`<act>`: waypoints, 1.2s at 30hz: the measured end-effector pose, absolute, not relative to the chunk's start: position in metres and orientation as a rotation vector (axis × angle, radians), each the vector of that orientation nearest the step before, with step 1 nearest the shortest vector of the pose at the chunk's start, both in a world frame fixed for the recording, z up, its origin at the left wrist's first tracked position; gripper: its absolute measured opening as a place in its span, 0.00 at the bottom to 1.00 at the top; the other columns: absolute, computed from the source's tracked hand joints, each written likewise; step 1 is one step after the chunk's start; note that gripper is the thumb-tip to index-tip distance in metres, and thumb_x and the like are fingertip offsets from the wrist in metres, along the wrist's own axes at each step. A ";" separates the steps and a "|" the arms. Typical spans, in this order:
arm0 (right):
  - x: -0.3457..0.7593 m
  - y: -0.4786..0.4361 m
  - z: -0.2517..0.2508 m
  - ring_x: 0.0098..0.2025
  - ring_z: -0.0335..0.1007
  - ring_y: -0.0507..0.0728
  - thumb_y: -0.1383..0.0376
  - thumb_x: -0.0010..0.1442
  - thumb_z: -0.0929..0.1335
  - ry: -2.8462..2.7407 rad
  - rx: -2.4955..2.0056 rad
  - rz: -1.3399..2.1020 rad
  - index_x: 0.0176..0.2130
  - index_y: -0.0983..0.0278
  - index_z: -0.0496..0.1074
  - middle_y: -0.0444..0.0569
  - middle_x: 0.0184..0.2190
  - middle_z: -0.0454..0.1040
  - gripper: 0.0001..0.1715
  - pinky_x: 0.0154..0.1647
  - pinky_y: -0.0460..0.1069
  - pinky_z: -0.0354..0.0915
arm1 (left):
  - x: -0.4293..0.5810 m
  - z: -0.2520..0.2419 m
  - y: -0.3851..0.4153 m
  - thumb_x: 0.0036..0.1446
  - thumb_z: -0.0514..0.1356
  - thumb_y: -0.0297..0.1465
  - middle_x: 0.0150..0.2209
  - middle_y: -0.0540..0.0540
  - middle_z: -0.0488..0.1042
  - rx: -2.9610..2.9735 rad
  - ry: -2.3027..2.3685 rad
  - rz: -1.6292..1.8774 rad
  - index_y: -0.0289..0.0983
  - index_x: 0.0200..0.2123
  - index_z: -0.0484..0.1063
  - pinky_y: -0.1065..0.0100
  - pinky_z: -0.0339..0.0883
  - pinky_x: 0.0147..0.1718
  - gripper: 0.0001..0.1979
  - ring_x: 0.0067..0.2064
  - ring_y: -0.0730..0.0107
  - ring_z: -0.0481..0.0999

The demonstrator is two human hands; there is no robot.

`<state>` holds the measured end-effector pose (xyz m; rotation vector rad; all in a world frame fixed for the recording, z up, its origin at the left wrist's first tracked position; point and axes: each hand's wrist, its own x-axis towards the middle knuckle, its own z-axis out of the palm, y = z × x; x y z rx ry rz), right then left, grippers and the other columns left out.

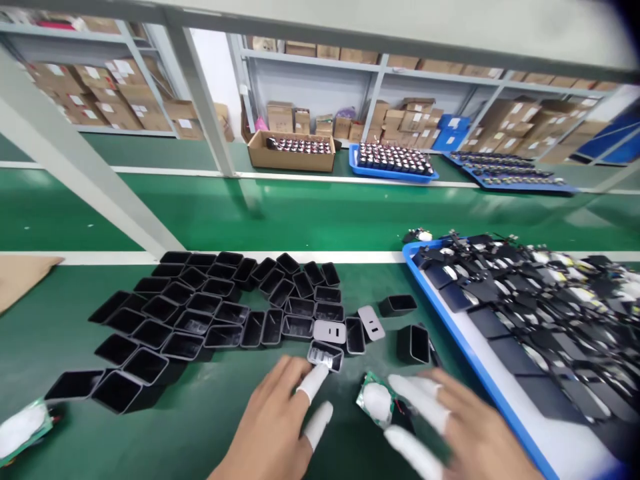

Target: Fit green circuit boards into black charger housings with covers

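Note:
My left hand (283,417) reaches forward over the green tabletop, thumb and index finger apart, both in white finger cots. Its index fingertip touches a small grey end cap (320,353) lying hollow side up. Just beyond lie a grey cap with two slots (329,331) and a similar tilted cap (371,323). My right hand (445,420), slightly blurred, has its cot-covered thumb and index finger spread beside a green circuit board with a white pad (376,400). A dark part attached to the board is partly hidden by the fingers.
Many open black casings (193,300) stand in a cluster at the left; another casing (414,345) lies near the blue-rimmed tray (450,347) full of dark parts at right. A second board (23,430) sits at the left edge. A frame post (90,147) slants at left.

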<state>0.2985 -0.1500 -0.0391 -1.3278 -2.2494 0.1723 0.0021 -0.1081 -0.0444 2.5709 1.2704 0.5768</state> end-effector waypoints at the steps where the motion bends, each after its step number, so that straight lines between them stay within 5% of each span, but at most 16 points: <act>1: 0.295 -0.147 -0.052 0.44 0.77 0.72 0.54 0.59 0.75 -2.404 -1.268 0.003 0.32 0.65 0.75 0.59 0.37 0.78 0.16 0.36 0.60 0.80 | 0.004 -0.046 -0.105 0.63 0.56 0.23 0.44 0.36 0.71 2.566 1.303 0.632 0.30 0.44 0.74 0.56 0.78 0.34 0.08 0.41 0.53 0.75; 3: 0.290 -0.147 -0.082 0.39 0.77 0.77 0.54 0.52 0.76 -2.634 -1.193 -0.350 0.25 0.64 0.72 0.63 0.32 0.76 0.18 0.27 0.61 0.79 | 0.008 -0.051 -0.101 0.61 0.56 0.21 0.43 0.36 0.68 2.583 1.356 0.647 0.30 0.33 0.72 0.57 0.76 0.30 0.06 0.39 0.54 0.73; 6: 0.293 -0.158 -0.118 0.38 0.77 0.78 0.61 0.47 0.76 -2.650 -1.280 -0.403 0.25 0.64 0.73 0.63 0.32 0.75 0.12 0.28 0.62 0.80 | 0.012 -0.062 -0.100 0.61 0.54 0.20 0.43 0.37 0.64 2.569 1.467 0.667 0.31 0.29 0.70 0.61 0.74 0.28 0.09 0.39 0.56 0.71; 8: 0.296 -0.165 -0.126 0.43 0.78 0.75 0.62 0.52 0.75 -2.471 -1.409 -0.104 0.36 0.65 0.79 0.62 0.40 0.77 0.11 0.36 0.60 0.81 | 0.015 -0.067 -0.102 0.63 0.53 0.20 0.44 0.37 0.63 2.524 1.506 0.760 0.32 0.32 0.71 0.62 0.74 0.29 0.09 0.40 0.58 0.70; 12: 0.288 -0.163 -0.101 0.59 0.71 0.67 0.56 0.60 0.75 -1.794 -1.486 0.950 0.62 0.59 0.72 0.57 0.61 0.69 0.33 0.56 0.52 0.73 | 0.012 -0.064 -0.113 0.65 0.54 0.20 0.51 0.34 0.63 2.467 1.447 0.894 0.33 0.33 0.64 0.52 0.78 0.42 0.06 0.53 0.47 0.69; 14: 0.275 -0.153 -0.082 0.61 0.69 0.68 0.50 0.57 0.78 -1.447 -1.334 1.369 0.64 0.56 0.70 0.54 0.60 0.70 0.40 0.60 0.55 0.69 | 0.007 -0.060 -0.121 0.64 0.57 0.24 0.58 0.32 0.60 2.384 1.400 0.845 0.34 0.37 0.62 0.47 0.77 0.48 0.05 0.60 0.41 0.65; 16: 0.259 -0.140 -0.066 0.59 0.70 0.70 0.42 0.48 0.80 -1.158 -1.198 1.534 0.61 0.53 0.73 0.52 0.54 0.75 0.46 0.61 0.58 0.67 | -0.002 -0.057 -0.128 0.61 0.63 0.29 0.65 0.30 0.53 2.219 1.331 0.720 0.35 0.46 0.62 0.46 0.76 0.53 0.14 0.65 0.40 0.62; 18: 0.245 -0.128 -0.058 0.57 0.72 0.71 0.41 0.41 0.82 -0.966 -1.101 1.570 0.55 0.50 0.77 0.49 0.50 0.78 0.44 0.62 0.60 0.66 | -0.012 -0.056 -0.132 0.56 0.66 0.30 0.69 0.30 0.46 2.049 1.264 0.578 0.37 0.62 0.55 0.46 0.72 0.58 0.34 0.68 0.41 0.59; 20: 0.237 -0.119 -0.056 0.55 0.73 0.70 0.48 0.45 0.82 -0.901 -0.997 1.655 0.54 0.48 0.78 0.49 0.50 0.78 0.37 0.61 0.62 0.67 | -0.020 -0.058 -0.132 0.57 0.63 0.27 0.70 0.32 0.49 1.950 1.211 0.491 0.42 0.71 0.42 0.45 0.68 0.61 0.45 0.68 0.45 0.59; 22: 0.237 -0.114 -0.059 0.54 0.74 0.70 0.54 0.53 0.80 -0.912 -0.889 1.752 0.57 0.48 0.75 0.51 0.52 0.77 0.33 0.57 0.64 0.70 | -0.025 -0.063 -0.128 0.60 0.59 0.24 0.65 0.34 0.59 1.898 1.168 0.483 0.43 0.72 0.43 0.46 0.67 0.62 0.42 0.65 0.50 0.65; 24: 0.245 -0.112 -0.062 0.56 0.73 0.69 0.57 0.56 0.78 -0.985 -0.843 1.763 0.60 0.47 0.72 0.51 0.55 0.75 0.34 0.57 0.62 0.71 | -0.025 -0.066 -0.124 0.62 0.57 0.25 0.58 0.36 0.67 1.836 1.163 0.554 0.41 0.67 0.56 0.49 0.68 0.60 0.31 0.60 0.53 0.70; 28: 0.260 -0.102 -0.057 0.61 0.69 0.67 0.61 0.56 0.79 -1.129 -0.939 1.638 0.64 0.48 0.68 0.50 0.61 0.71 0.41 0.62 0.56 0.67 | -0.019 -0.051 -0.119 0.64 0.58 0.31 0.52 0.39 0.69 1.619 1.261 0.805 0.40 0.57 0.61 0.50 0.70 0.56 0.19 0.53 0.56 0.74; 36: 0.206 -0.068 -0.015 0.52 0.75 0.74 0.52 0.61 0.75 -1.225 -0.770 1.624 0.60 0.53 0.73 0.56 0.56 0.74 0.30 0.48 0.62 0.77 | -0.028 0.006 -0.110 0.66 0.61 0.36 0.67 0.38 0.56 1.060 0.765 1.044 0.48 0.69 0.45 0.55 0.61 0.66 0.35 0.67 0.57 0.62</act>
